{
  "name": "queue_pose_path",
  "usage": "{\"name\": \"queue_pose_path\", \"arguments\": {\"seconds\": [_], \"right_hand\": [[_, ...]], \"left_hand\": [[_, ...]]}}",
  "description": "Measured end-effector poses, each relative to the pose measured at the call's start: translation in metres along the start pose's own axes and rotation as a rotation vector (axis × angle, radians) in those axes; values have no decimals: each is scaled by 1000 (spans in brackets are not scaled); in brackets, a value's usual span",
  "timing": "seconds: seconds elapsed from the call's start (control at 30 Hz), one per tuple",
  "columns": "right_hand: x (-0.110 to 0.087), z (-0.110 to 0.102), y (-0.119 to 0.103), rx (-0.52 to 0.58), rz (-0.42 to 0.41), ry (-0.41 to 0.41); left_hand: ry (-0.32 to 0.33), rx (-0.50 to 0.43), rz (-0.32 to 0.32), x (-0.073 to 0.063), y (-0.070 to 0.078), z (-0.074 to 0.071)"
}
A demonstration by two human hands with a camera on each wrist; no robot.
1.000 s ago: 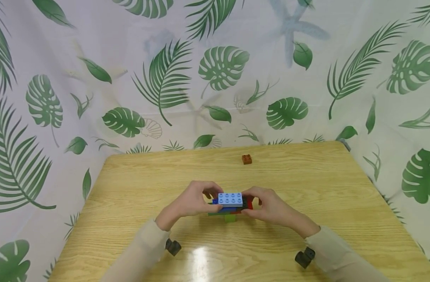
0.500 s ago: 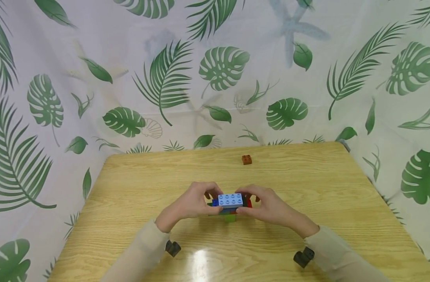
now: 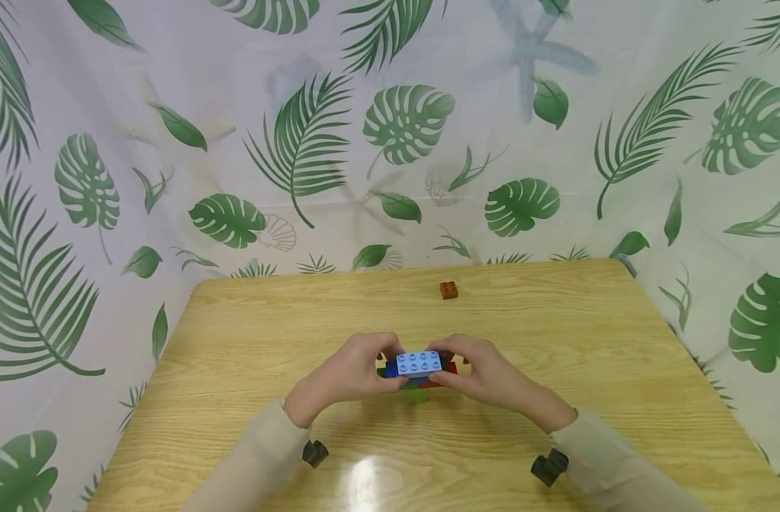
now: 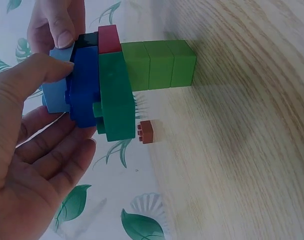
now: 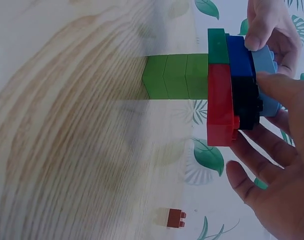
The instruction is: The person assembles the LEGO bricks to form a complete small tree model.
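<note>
A light blue brick (image 3: 418,364) with studs tops a T-shaped build of toy bricks. My left hand (image 3: 354,370) pinches its left end, thumb on the near side and fingers behind. At the right end, my right hand (image 3: 492,371) grips it the same way. Beneath lie a dark blue brick (image 4: 85,82) and a black brick (image 5: 245,97) side by side. Under those come a dark green brick (image 4: 117,97) and a red brick (image 5: 220,105). A column of three light green bricks (image 5: 177,76) stands upright on the table and carries them.
Toward the table's back edge sits a small brown brick (image 3: 449,290) with studs up. The wooden table (image 3: 268,306) meets a leaf-printed cloth (image 3: 338,235) at the back and sides. Black wrist cameras hang below both cuffs.
My right hand has shifted left, from around the build's red end onto the light blue brick. The left hand keeps its place at the other end, and the build stands where it was.
</note>
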State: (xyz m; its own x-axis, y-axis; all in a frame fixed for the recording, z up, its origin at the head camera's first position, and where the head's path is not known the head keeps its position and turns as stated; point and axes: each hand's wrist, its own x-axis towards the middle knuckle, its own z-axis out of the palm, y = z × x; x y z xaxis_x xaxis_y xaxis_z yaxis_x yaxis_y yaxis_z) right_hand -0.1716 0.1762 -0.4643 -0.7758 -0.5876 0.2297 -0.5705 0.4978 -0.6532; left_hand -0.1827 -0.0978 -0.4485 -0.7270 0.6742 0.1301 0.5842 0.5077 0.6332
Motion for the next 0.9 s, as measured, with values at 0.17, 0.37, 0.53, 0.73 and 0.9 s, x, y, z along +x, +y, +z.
{"name": "queue_pose_path", "arguments": {"seconds": [0.17,0.37,0.53,0.73,0.9], "right_hand": [[0,1,-1,-72,-29,22],[-1,2,-2,-131,-52,41],[0,3,-2,-146,-58,50],[2,1,-2,-136,-38,26],[5,-3,-2,-159,-54,0]], "left_hand": [[-6,20,-1,0,3,1],[5,18,6,0,3,3],[16,11,11,1,3,6],[17,0,5,0,2,6],[15,3,31,0,0,6]]}}
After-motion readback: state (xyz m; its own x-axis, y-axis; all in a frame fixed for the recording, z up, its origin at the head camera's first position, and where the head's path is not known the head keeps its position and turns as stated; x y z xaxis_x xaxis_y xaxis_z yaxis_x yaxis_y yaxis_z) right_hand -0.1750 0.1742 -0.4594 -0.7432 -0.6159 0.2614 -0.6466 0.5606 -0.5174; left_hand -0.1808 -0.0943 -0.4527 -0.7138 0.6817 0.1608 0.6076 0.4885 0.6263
